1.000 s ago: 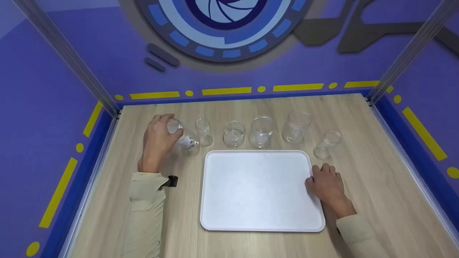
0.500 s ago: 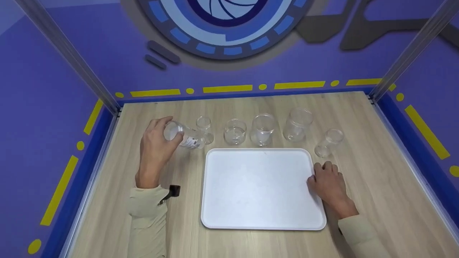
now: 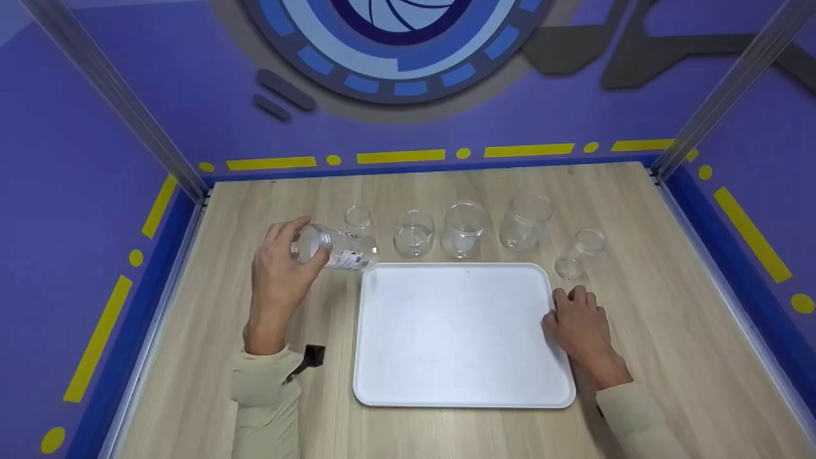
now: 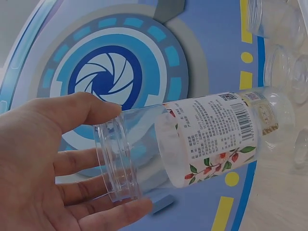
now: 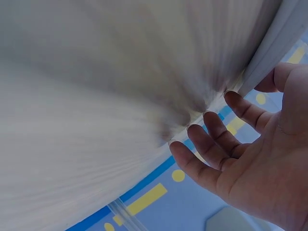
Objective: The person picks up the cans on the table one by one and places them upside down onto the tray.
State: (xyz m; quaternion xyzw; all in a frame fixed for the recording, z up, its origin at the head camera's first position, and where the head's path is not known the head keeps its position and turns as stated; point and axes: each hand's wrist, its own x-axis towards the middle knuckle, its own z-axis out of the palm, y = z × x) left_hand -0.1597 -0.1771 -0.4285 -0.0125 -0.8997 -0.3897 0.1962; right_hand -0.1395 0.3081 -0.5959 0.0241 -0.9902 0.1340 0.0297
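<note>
My left hand [image 3: 277,274] grips a clear jar [image 3: 347,245] around its threaded mouth. The jar lies tilted in the air, mouth towards my palm and base to the right. Its white label [image 4: 216,137] bears print, a barcode and red flowers. In the head view the jar partly hides a small slender glass [image 3: 357,215]. My right hand [image 3: 580,328] rests beside the right edge of a white tray [image 3: 465,338], thumb close to the rim. In the right wrist view its fingertips touch the tabletop, with the fingers loosely bent.
A row of clear glasses spans the table behind the tray: a low glass [image 3: 414,236], a medium glass [image 3: 463,233], a larger glass [image 3: 526,223] and a narrow-waisted glass [image 3: 579,255]. Blue-purple panels [image 3: 408,131] wall the wooden table [image 3: 663,293] at the back and sides.
My left hand has drawn the jar back towards me and to the right, turning it more sideways, its base now at the tray's far left corner. The right hand stays in place.
</note>
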